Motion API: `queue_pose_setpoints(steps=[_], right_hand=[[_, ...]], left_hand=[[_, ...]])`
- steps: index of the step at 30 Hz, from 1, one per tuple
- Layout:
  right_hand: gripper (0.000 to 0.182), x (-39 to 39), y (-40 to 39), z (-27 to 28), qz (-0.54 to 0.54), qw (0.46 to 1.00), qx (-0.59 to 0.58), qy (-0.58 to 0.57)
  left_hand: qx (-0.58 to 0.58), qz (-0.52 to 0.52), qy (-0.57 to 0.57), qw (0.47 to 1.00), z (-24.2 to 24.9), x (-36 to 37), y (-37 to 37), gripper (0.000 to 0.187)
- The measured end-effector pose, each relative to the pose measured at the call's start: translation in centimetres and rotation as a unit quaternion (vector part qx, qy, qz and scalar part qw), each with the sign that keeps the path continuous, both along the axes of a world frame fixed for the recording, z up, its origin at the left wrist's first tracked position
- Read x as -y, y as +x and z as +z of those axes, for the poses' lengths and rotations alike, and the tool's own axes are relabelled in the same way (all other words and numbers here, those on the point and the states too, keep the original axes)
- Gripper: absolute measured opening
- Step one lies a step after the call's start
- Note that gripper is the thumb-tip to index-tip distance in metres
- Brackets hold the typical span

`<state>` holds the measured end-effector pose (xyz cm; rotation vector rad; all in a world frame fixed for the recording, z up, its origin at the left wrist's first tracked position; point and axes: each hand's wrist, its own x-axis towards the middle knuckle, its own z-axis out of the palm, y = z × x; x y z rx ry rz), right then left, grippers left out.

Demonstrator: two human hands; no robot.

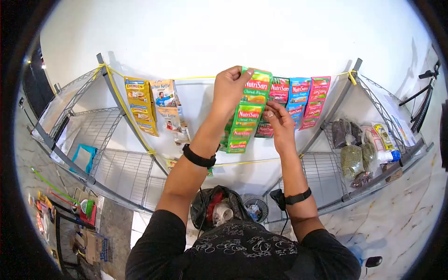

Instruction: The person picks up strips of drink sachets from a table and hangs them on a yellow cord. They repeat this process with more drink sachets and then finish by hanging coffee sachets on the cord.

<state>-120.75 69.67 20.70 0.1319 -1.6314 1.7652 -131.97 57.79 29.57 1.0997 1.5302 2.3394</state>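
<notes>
While the left hand is pinching green packets at one o'clock, right hand beside them, grip unclear, hard tugging is risking a sagging yellow string.

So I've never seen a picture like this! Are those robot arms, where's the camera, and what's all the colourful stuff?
No robot here: these are a person's own bare arms, with black bands on the wrists. The camera sits on their head and looks forward and down, so you see almost what they see.

The left hand pinches the top of a green NutriSari strip, a row of little packets joined together. The right hand is close to the strip's edge; I can't tell whether it's touching.

More strips hang along a yellow cord: Energen, White Koffie, and other NutriSari ones. At both sides are wire shelves, and the right one holds filled plastic bags.
</notes>
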Motion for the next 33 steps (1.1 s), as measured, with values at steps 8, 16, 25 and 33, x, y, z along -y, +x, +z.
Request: queue_pose_setpoints(steps=[8, 16, 25, 33], right_hand=[[0.028, -0.5, 1.2, -0.5, -0.001, 1.000, 0.015, 0.005], [0.025, -1.4, 2.2, -1.6, -0.022, 1.000, 0.019, 0.010], [0.023, -2.2, 3.0, -3.2, -0.013, 0.999, 0.048, -0.008], [0.023, -2.1, 3.0, -2.5, -0.032, 0.998, 0.050, 0.000]], left_hand=[[-0.079, 0.020, 0.017, 0.996, -0.6, 1.0, -0.1, 0.013], [-0.094, -0.018, 0.030, 0.995, -7.9, 0.1, -1.2, 0.006], [0.014, -0.019, 0.037, 0.999, -8.7, -1.0, -1.8, 0.023], [-0.037, 0.087, 0.050, 0.994, -7.6, -3.4, -1.0, 0.018]])
